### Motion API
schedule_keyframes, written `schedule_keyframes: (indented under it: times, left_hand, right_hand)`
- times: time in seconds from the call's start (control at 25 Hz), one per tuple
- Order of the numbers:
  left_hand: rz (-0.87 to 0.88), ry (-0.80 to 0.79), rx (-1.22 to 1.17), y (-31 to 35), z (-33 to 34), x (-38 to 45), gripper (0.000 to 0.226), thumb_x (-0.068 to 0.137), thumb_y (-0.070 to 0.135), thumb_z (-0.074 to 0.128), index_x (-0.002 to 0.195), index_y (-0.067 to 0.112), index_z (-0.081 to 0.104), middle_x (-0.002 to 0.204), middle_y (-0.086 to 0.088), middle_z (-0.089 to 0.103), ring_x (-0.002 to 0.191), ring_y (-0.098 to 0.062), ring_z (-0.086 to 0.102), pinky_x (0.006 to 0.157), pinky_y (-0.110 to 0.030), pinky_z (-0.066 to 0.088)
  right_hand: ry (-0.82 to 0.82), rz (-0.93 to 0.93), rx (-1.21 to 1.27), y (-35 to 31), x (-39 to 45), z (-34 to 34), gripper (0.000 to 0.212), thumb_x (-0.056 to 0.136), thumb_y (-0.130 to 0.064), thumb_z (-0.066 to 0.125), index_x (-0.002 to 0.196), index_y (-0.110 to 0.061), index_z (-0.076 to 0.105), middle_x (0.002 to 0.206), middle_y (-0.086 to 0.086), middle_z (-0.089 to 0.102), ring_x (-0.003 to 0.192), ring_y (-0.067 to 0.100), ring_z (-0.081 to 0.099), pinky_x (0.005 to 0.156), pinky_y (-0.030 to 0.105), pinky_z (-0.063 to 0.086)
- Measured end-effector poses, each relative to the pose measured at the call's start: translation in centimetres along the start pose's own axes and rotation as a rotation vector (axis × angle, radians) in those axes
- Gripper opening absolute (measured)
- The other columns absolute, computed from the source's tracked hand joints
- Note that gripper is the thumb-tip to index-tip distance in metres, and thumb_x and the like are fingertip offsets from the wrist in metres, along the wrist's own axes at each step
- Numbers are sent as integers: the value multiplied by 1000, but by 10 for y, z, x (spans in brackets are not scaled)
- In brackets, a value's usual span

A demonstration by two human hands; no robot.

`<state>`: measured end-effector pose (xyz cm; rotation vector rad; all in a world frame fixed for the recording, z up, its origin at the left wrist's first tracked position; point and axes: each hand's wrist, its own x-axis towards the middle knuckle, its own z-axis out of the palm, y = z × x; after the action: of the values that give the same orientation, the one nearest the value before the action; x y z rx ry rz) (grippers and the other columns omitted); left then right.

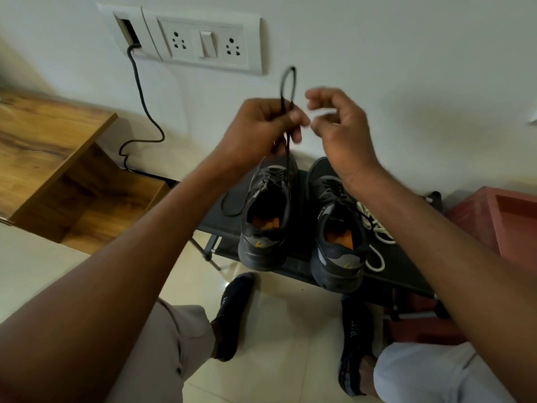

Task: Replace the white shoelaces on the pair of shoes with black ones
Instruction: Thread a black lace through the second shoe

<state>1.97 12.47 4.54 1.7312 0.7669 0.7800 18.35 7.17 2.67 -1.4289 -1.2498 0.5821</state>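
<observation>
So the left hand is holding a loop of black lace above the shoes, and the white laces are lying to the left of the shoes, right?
Not quite. The head view shows the white laces to the right of the shoes. The left hand does hold a loop of black lace above them.

Two shoes stood side by side on a low rack (406, 274), heels toward the person: the left shoe (267, 219) and the right shoe (338, 237). A pile of removed laces (376, 228) lay on the rack just right of the right shoe. A lace (288, 117) rose from the left shoe into the left hand (261, 129), held above the shoes, with the right hand (340, 126) just beside it. Behind, a socket panel (203, 42) sat on the wall; a wooden shelf unit (58, 158) stood at the left.
</observation>
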Motion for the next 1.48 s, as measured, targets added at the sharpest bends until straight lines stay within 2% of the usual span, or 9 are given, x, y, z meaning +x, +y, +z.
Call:
schedule_keyframes:
  times: [0.24, 0.4, 0.52, 0.64, 0.72, 0.84, 1.0, 1.16, 1.48]
  left_hand:
    - [76, 88, 10, 5, -14, -1, 25, 109, 18, 51, 116, 3, 71, 102, -11, 79, 63, -25, 61, 56, -29, 46]
    - [-7, 188, 403, -13, -28, -2, 22, 106, 24, 56, 105, 15, 76, 78, -2, 77, 59, -16, 60, 59, -26, 47]
    - [-89, 171, 577, -22, -43, -9, 17, 100, 31, 68, 94, 17, 78, 66, -2, 73, 49, -2, 55, 59, -20, 42]
    - [-148, 34, 524, -25, -45, -15, 22, 94, 38, 76, 87, 17, 81, 62, -2, 71, 41, -2, 45, 49, -14, 37]
    - [-135, -11, 474, -25, -38, -15, 22, 94, 36, 77, 91, 15, 80, 62, -4, 70, 41, -2, 45, 48, -15, 35]
    - [-184, 36, 312, -23, -28, -11, 25, 97, 29, 74, 103, 5, 71, 64, -7, 70, 45, -6, 51, 49, -15, 38]
    - [-207, 68, 201, -30, -30, -8, 21, 101, 23, 68, 102, 3, 63, 70, -9, 73, 63, -18, 60, 68, -29, 49]
    - [-247, 20, 172, -36, -27, -9, 23, 100, 21, 68, 103, -2, 64, 72, -14, 74, 58, -22, 58, 60, -32, 49]
    - [-352, -50, 179, -45, -30, -11, 32, 106, 30, 60, 104, -1, 63, 81, -20, 77, 61, -27, 67, 57, -31, 51]
  right_hand:
    - [-608, 336, -72, 12, -14, -5, 18, 102, -20, 64, 114, -19, 78, 116, -8, 77, 111, 6, 66, 81, 26, 47]
    - [-325, 312, 110, 10, -3, 0, 36, 105, -41, 60, 91, -10, 74, 91, 6, 80, 86, 22, 74, 71, 30, 50]
    - [-169, 484, -282, 28, 8, -7, 35, 101, -32, 57, 79, -8, 70, 68, 8, 76, 68, 29, 75, 59, 30, 50]
    - [-377, 398, -792, 40, 3, -14, 29, 87, -10, 60, 114, -11, 73, 111, 7, 76, 102, 27, 72, 83, 34, 55]
    - [-440, 162, -549, 30, -2, -6, 46, 88, -2, 66, 131, -17, 66, 132, 1, 67, 121, 19, 62, 98, 32, 51]
    - [-496, 169, -17, 18, -4, 9, 25, 95, -10, 74, 120, -9, 73, 105, 6, 80, 96, 10, 74, 79, 14, 53]
    - [-403, 266, -95, 33, 0, 4, 10, 96, -8, 73, 104, -3, 76, 83, 12, 79, 70, 15, 71, 69, 20, 54]
    - [-470, 236, 45, 31, -7, 13, 31, 92, -8, 78, 122, -6, 70, 93, 7, 81, 77, 12, 73, 74, 20, 55]
    - [-378, 173, -55, 35, -8, 25, 6, 97, -24, 75, 96, -20, 80, 66, 1, 72, 63, 13, 63, 72, 31, 54]
